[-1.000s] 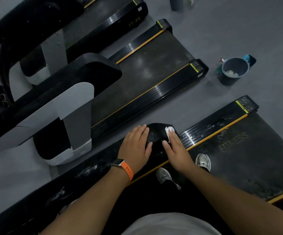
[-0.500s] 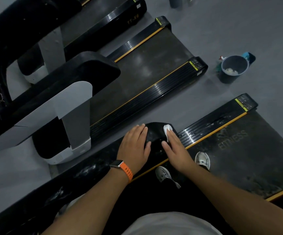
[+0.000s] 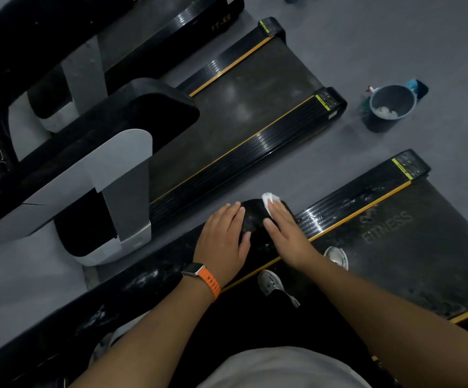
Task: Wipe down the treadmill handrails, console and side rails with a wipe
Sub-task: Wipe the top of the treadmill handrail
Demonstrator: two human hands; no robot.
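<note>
Your right hand (image 3: 286,231) lies flat, fingers (image 3: 279,212) straight and together, pressing the small crumpled white wipe (image 3: 269,198) onto the rounded black handrail end (image 3: 252,217). Only a corner of the wipe shows past your fingertips.

Your left hand (image 3: 221,236) rests just beside it on the same handrail. Its fingers are together and laid loosely over the curve, holding nothing.

- **Doing it well:** Spread the wipe out, since bunched up it likely covers little. Work it round the end cap and down both flanks, not just over the top.
- **In the way:** Your left hand covers part of the surface. Slide it back along the rail so that patch gets wiped too.

**Around**
- The ribbed black side rail with a yellow edge stripe (image 3: 339,217) runs below the handrail. It is flecked with white residue, so it looks not yet done.
- Pale grey shoes (image 3: 272,284) stand on the dark belt beneath your arms. Mind your footing if you lean down to that rail.
- A grey round bucket holding white wads (image 3: 392,107) sits on the grey floor, well apart, past the far end of the neighbouring black-and-grey treadmill (image 3: 241,121). You would have to step off the belt to reach it.
- An orange watch strap (image 3: 210,281) is on your left wrist, near the damp surface.
- The console is out of view.
</note>
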